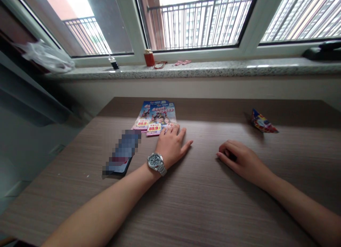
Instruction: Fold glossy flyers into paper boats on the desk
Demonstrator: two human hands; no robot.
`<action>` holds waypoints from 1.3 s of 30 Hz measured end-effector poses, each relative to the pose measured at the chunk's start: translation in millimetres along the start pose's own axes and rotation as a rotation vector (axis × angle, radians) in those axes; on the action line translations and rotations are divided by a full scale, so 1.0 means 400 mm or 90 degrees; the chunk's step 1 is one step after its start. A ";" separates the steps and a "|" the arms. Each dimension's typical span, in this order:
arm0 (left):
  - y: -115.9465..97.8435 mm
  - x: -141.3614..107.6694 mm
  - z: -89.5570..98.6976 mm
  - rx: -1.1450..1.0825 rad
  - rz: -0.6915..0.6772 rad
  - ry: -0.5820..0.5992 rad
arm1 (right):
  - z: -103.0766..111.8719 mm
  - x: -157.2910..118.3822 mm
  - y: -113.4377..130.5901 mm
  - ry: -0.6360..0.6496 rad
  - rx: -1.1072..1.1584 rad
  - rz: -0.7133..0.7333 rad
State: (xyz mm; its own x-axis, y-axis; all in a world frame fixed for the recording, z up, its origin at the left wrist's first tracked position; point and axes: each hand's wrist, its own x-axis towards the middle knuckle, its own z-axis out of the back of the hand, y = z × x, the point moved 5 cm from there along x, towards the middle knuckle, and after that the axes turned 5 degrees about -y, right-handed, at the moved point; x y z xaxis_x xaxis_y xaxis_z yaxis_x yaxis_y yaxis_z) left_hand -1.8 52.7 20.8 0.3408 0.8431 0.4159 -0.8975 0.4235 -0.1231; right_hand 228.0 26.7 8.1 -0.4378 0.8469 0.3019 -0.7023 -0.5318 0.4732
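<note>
My left hand (172,142), with a steel watch (156,162) on its wrist, lies flat with fingers apart. Its fingertips rest on the lower edge of the front one of two overlapping printed leaflets (161,113), which carry "89.9" labels. To the left of that hand lies a phone (124,152), its screen blurred out. My right hand (241,158) rests on the table with fingers curled toward the thumb, and nothing shows in the gap between them. Beyond it stands a folded piece of colourful printed paper (262,122), tilted and pointed at its ends.
The wooden table (197,204) meets the wall under a speckled stone windowsill (213,70). On the sill are a plastic bag (48,57), a small dark bottle (113,63), a red container (149,58), a red cord (160,65) and a black object (323,51).
</note>
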 end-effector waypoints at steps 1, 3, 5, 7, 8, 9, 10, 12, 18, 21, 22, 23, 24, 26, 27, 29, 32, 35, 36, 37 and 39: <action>-0.006 0.000 0.001 -0.008 -0.014 0.005 | 0.000 0.000 0.000 -0.001 0.002 0.000; -0.020 0.001 0.003 -0.038 -0.050 0.022 | 0.001 0.000 0.000 -0.002 0.008 0.000; -0.036 0.002 0.003 -0.074 -0.102 0.049 | 0.003 -0.001 -0.001 -0.003 0.019 -0.001; -0.054 0.000 0.004 -0.108 -0.165 0.075 | 0.007 -0.002 -0.001 -0.011 0.038 -0.003; -0.063 -0.002 0.006 -0.124 -0.196 0.082 | 0.010 -0.002 -0.001 -0.017 0.047 -0.007; -0.071 -0.005 0.008 -0.139 -0.226 0.084 | 0.013 -0.003 -0.001 -0.025 0.056 -0.011; -0.079 -0.009 0.011 -0.153 -0.257 0.085 | 0.016 -0.003 -0.002 -0.035 0.062 -0.016; -0.094 -0.018 0.015 -0.176 -0.318 0.079 | 0.023 -0.004 -0.003 -0.057 0.069 -0.020; -0.115 -0.035 0.019 -0.198 -0.411 0.059 | 0.033 -0.002 -0.005 -0.106 0.064 0.006; -0.120 -0.036 0.024 -0.211 -0.423 0.063 | 0.036 0.001 0.000 -0.127 0.052 0.037; -0.122 -0.036 0.025 -0.213 -0.425 0.067 | 0.035 0.001 0.001 -0.131 0.050 0.044; -0.124 -0.037 0.025 -0.215 -0.426 0.073 | 0.033 0.002 0.000 -0.133 0.047 0.047; -0.126 -0.038 0.026 -0.221 -0.428 0.078 | 0.030 0.002 -0.001 -0.134 0.043 0.048; -0.131 -0.040 0.028 -0.239 -0.434 0.081 | 0.022 0.002 -0.005 -0.129 0.029 0.047; -0.134 -0.042 0.029 -0.250 -0.438 0.080 | 0.016 0.002 -0.006 -0.123 0.019 0.049; -0.143 -0.047 0.031 -0.272 -0.445 0.077 | 0.004 0.002 -0.007 -0.102 -0.007 0.059; -0.157 -0.057 0.035 -0.298 -0.466 0.081 | -0.013 0.002 -0.010 -0.066 -0.043 0.066; -0.163 -0.057 0.040 -0.301 -0.471 0.068 | -0.021 0.003 -0.012 -0.042 -0.045 0.073; -0.160 -0.053 0.041 -0.295 -0.456 0.055 | -0.022 0.003 -0.012 -0.034 -0.041 0.079; -0.153 -0.047 0.041 -0.285 -0.428 0.041 | -0.022 0.002 -0.011 -0.029 -0.037 0.086; -0.131 -0.030 0.033 -0.251 -0.345 0.024 | -0.021 0.001 -0.009 -0.018 -0.028 0.103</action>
State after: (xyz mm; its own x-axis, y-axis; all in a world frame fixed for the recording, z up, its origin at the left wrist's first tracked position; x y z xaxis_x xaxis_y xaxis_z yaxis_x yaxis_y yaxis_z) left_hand 37.6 16.0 34.0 0.7306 0.4851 0.4805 -0.4299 0.8735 -0.2283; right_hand 225.4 28.9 -0.5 -0.5317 0.7498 0.3938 -0.6480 -0.6596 0.3808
